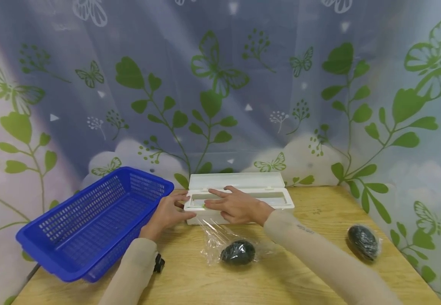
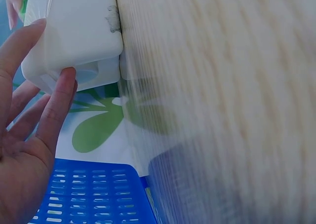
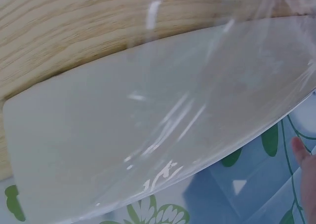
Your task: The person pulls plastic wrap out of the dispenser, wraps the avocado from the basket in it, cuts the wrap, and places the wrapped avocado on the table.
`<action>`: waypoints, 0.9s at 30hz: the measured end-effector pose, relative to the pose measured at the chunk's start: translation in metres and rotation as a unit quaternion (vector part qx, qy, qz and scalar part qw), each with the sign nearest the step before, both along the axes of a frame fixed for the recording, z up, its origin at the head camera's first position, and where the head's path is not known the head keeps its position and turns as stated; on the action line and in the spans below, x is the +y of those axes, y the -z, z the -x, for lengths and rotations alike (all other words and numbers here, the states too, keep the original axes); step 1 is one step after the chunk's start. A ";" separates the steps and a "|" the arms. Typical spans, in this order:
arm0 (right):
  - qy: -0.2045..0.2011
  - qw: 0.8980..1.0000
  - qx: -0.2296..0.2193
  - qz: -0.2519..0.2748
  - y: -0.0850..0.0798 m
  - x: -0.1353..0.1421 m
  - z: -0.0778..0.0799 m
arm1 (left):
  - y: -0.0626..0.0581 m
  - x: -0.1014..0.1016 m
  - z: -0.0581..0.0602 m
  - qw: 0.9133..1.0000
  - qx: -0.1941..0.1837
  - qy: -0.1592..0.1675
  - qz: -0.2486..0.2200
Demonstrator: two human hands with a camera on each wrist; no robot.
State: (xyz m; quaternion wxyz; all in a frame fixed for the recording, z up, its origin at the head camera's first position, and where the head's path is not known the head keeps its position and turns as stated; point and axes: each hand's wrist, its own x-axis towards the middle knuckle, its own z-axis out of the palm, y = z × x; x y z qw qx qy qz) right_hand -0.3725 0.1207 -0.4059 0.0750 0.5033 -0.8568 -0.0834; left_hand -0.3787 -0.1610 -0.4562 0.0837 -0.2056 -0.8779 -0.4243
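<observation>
A white plastic wrap dispenser (image 1: pixel 239 217) lies at the back of the table with its lid (image 1: pixel 237 181) raised. My left hand (image 1: pixel 168 214) grips its left end, thumb on the front and fingers at the end face, as the left wrist view shows. Across the top edge lies my right hand (image 1: pixel 237 205), fingers spread, near a small green piece on the rim. Clear plastic wrap (image 1: pixel 214 237) hangs from the front down to a dark, oval, avocado-like thing (image 1: pixel 238 253) on the table. In the right wrist view, wrap covers the dispenser's front (image 3: pixel 123 115).
A blue plastic basket (image 1: pixel 90 228) stands at the left, close beside my left forearm. Toward the right edge of the wooden table (image 1: pixel 312 271) sits a second dark oval thing (image 1: pixel 363 242), wrapped in film. A patterned curtain (image 1: pixel 220 106) hangs behind.
</observation>
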 end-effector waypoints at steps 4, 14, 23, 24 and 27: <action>-0.007 1.000 0.004 0.002 0.000 0.003 -0.001 | 0.001 -0.001 0.000 1.000 -0.003 -0.001 -0.003; -0.012 0.999 0.035 -0.005 0.000 0.007 0.000 | -0.002 0.002 -0.001 1.000 0.006 0.004 -0.005; -0.002 1.000 0.021 -0.002 0.000 0.010 0.000 | -0.001 0.001 -0.001 1.000 0.007 0.007 -0.007; -0.003 1.000 0.022 -0.001 0.000 0.011 0.000 | 0.000 0.001 -0.001 1.000 0.008 0.008 -0.008; -0.006 1.000 0.028 -0.001 0.001 0.012 -0.001 | 0.000 0.001 -0.001 1.000 0.008 0.009 -0.011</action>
